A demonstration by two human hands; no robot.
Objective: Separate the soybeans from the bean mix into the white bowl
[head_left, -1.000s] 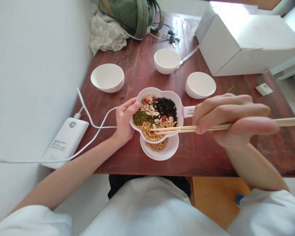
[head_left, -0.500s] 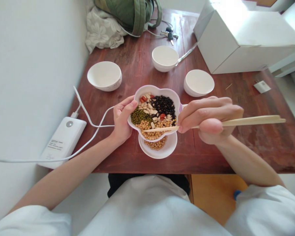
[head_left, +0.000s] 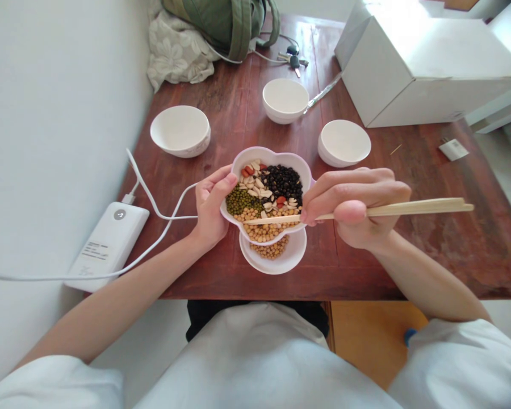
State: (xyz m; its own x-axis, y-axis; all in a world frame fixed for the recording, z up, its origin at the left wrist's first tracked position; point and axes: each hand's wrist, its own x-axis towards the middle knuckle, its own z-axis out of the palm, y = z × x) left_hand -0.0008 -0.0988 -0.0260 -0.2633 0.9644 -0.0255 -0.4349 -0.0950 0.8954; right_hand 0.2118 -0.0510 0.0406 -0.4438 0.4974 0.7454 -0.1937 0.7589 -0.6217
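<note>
The picture is bright, and the shadows are only soft. Strong glare whitens the top of the white cardboard box [head_left: 426, 42] and shines on the far part of the wooden table [head_left: 319, 40]; the edges look bent and stretched.

On my left, a white power bank [head_left: 106, 247] lies at the near edge of the wooden table [head_left: 451, 267], its white cable [head_left: 162, 217] trailing off. At the far end sit a green backpack [head_left: 221, 23], a floral cloth [head_left: 174, 48] and car keys [head_left: 293, 61], with a white cardboard box [head_left: 421, 71] far right.

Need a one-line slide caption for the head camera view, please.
A left hand steadies a flower-shaped dish of beans and seeds while a right hand holds wooden chopsticks across it.
</note>
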